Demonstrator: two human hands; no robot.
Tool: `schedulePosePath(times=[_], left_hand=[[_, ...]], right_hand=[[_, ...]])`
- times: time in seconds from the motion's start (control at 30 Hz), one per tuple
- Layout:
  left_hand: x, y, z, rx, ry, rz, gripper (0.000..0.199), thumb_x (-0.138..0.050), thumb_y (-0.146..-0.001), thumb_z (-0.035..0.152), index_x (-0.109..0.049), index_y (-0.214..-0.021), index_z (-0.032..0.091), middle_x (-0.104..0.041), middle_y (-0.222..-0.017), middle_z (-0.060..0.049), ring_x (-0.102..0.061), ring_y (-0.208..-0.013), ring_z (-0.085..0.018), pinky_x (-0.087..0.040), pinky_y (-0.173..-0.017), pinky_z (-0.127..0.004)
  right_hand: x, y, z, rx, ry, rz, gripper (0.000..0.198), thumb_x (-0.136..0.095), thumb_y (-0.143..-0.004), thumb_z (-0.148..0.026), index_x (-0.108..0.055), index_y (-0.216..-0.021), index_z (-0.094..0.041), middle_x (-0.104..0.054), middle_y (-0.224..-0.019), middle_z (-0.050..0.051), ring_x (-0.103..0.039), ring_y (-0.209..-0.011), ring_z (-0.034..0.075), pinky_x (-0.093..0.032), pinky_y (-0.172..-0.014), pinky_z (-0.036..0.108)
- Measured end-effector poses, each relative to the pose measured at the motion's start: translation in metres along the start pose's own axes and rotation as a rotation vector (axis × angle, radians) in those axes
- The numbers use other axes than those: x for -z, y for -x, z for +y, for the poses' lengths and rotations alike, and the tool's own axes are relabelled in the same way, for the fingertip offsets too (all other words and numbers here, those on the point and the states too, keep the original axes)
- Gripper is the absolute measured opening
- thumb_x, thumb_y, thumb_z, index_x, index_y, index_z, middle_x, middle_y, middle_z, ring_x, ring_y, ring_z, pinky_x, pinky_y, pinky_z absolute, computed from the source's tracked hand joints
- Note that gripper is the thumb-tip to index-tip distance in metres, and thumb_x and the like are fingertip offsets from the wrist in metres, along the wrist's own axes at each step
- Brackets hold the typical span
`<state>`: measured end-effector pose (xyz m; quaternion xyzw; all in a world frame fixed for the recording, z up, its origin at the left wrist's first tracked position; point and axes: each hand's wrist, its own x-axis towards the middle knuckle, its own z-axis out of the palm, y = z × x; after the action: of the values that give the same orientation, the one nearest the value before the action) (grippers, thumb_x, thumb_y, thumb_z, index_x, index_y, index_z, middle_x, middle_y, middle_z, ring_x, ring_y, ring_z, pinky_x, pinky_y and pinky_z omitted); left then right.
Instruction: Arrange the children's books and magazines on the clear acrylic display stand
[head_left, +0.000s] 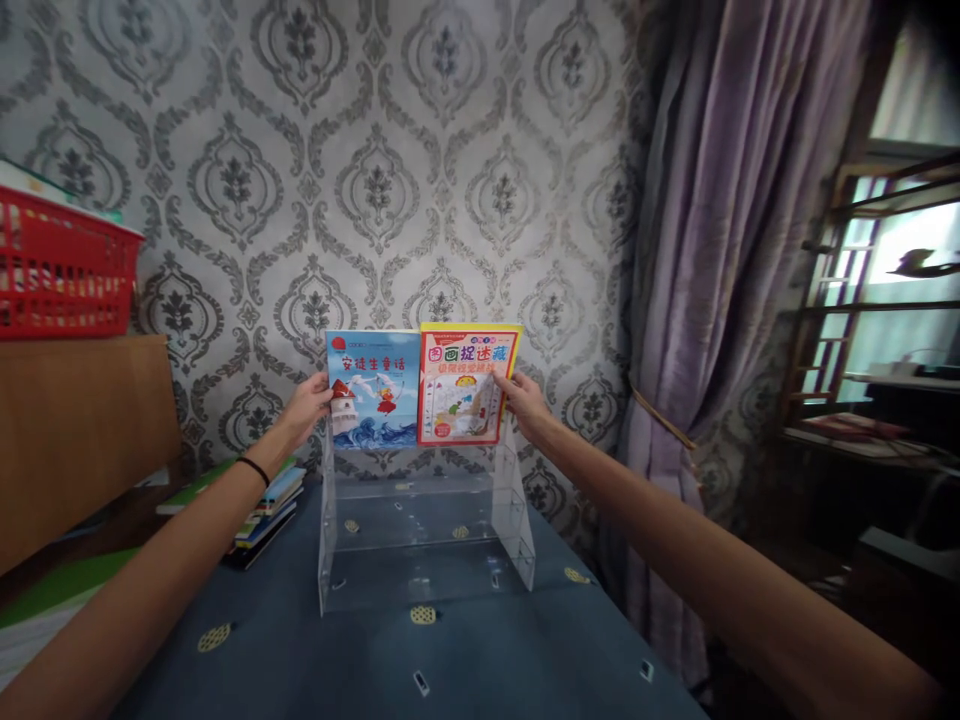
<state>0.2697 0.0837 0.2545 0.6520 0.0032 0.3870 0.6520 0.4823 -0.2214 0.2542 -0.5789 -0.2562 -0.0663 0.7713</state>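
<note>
- Blue book (375, 400): upright at the top of the clear rack (517, 535); left edge pinched by the left hand (307, 403).
- Red-bordered book (459, 400): upright just beside it; right edge pinched by the right hand (525, 397), thumb in front.
- Step, by judgement: seating both on the top tier; next move calls for keeping them upright as fingers loosen.
- Stacked books (271, 508): left of the rack, on dark-blue cloth (495, 665).
</note>
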Motion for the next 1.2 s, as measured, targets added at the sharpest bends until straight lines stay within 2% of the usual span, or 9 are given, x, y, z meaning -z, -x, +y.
schedulePosePath(times=[0.43,0.6,0.87,1.03,1.2], left_hand=[[-0.0034,0.0034,0.0058,0.028,0.026,-0.025,0.029,-0.073,-0.06,0.02,-0.069,-0.089,0.018,-0.073,-0.093,-0.004,-0.068,-0.086,-0.021,-0.052,-0.073,-0.03],[-0.0049,0.0044,0.0084,0.027,0.014,-0.025,0.036,-0.075,-0.06,0.022,-0.068,-0.095,0.018,-0.073,-0.09,-0.003,-0.069,-0.083,-0.021,-0.052,-0.073,-0.03],[-0.0043,0.0038,0.0082,0.022,-0.021,-0.023,0.039,-0.078,-0.058,0.028,-0.068,-0.094,0.019,-0.074,-0.086,-0.003,-0.071,-0.08,-0.022,-0.052,-0.07,-0.031],[-0.0044,0.0032,0.0075,0.026,-0.028,-0.027,0.042,-0.08,-0.057,0.028,-0.069,-0.097,0.019,-0.074,-0.091,-0.003,-0.07,-0.083,-0.022,-0.052,-0.075,-0.032],[-0.0048,0.0027,0.0081,0.012,-0.021,-0.03,0.044,-0.082,-0.055,0.029,-0.069,-0.095,0.018,-0.073,-0.094,-0.004,-0.068,-0.084,-0.021,-0.051,-0.072,-0.03]], right_hand=[[-0.0002,0.0025,-0.0026,0.014,0.012,0.002,0.052,-0.086,-0.054,-0.062,-0.064,-0.083,-0.025,-0.076,-0.079,0.004,-0.068,-0.077,0.027,-0.047,-0.06,0.033],[-0.0001,0.0035,-0.0039,0.012,0.008,0.013,0.055,-0.088,-0.051,-0.061,-0.064,-0.084,-0.024,-0.077,-0.083,0.006,-0.069,-0.083,0.029,-0.049,-0.063,0.033],[0.0013,0.007,-0.0075,0.007,0.008,0.006,0.049,-0.087,-0.053,-0.057,-0.064,-0.082,-0.025,-0.078,-0.093,0.005,-0.069,-0.093,0.029,-0.051,-0.067,0.033],[0.0022,0.0094,-0.0086,0.005,0.0,-0.002,0.054,-0.089,-0.051,-0.059,-0.064,-0.084,-0.024,-0.077,-0.094,0.005,-0.069,-0.095,0.03,-0.051,-0.069,0.033],[0.005,0.0081,-0.0066,-0.005,0.005,-0.012,0.057,-0.089,-0.048,-0.06,-0.063,-0.085,-0.025,-0.076,-0.09,0.005,-0.068,-0.095,0.029,-0.05,-0.068,0.032]])
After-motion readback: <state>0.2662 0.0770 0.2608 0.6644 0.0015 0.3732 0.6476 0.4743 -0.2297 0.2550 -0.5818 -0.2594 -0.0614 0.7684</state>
